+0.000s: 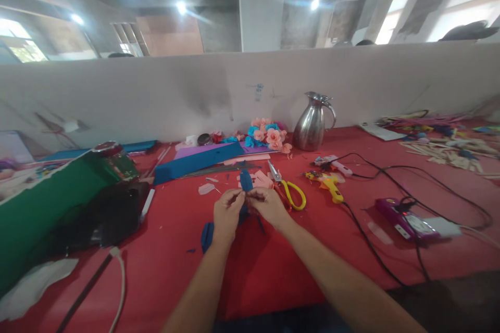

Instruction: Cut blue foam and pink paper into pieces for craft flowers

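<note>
My left hand [228, 210] and my right hand [269, 205] meet over the red table, fingertips pinched together on a small blue paper petal [246, 180] that stands upright between them. More dark blue paper pieces [207, 237] lie under and beside my hands. Just beyond my right hand are scissors [293, 196] with yellow and red handles, blades pointing away. Pale pink paper pieces [262, 179] lie behind the petal. Farther back rests a flat blue paper sheet [199, 162].
A bunch of pink and blue paper flowers [269, 136] and a steel jug [311, 124] stand at the back. Right of me are a yellow glue gun [331, 187], a purple power strip [406, 220] and loose cables. A green panel [47, 208] and black bag [105, 213] sit left.
</note>
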The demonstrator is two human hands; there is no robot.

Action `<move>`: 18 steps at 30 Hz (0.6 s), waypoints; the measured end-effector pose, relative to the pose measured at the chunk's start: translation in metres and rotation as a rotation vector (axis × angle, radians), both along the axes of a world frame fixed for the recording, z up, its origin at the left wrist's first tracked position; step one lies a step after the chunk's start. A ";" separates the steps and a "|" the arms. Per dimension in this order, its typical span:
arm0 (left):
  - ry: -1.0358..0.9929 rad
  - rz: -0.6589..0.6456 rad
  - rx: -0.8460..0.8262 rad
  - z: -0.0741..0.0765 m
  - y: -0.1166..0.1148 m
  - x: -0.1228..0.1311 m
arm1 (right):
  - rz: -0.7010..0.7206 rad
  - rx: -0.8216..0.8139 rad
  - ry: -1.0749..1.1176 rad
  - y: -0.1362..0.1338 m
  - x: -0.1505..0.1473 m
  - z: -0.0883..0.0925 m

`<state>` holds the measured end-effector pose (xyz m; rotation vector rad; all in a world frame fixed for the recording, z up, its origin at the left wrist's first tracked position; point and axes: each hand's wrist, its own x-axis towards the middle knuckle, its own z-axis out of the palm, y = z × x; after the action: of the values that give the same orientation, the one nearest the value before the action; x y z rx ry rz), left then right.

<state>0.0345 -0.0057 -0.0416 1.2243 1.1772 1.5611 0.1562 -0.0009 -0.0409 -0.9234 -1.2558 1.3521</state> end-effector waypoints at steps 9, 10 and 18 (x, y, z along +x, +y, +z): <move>-0.152 -0.036 -0.040 -0.004 0.000 -0.001 | -0.017 0.026 -0.024 0.001 0.001 0.001; -0.194 -0.045 -0.065 -0.003 0.000 0.000 | -0.013 0.024 -0.030 0.001 0.001 0.000; -0.399 -0.217 -0.240 0.006 -0.001 0.000 | 0.030 0.039 -0.063 0.002 0.001 -0.003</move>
<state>0.0344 -0.0062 -0.0358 0.8066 0.9071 1.3755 0.1569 0.0009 -0.0437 -0.9291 -1.3442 1.3266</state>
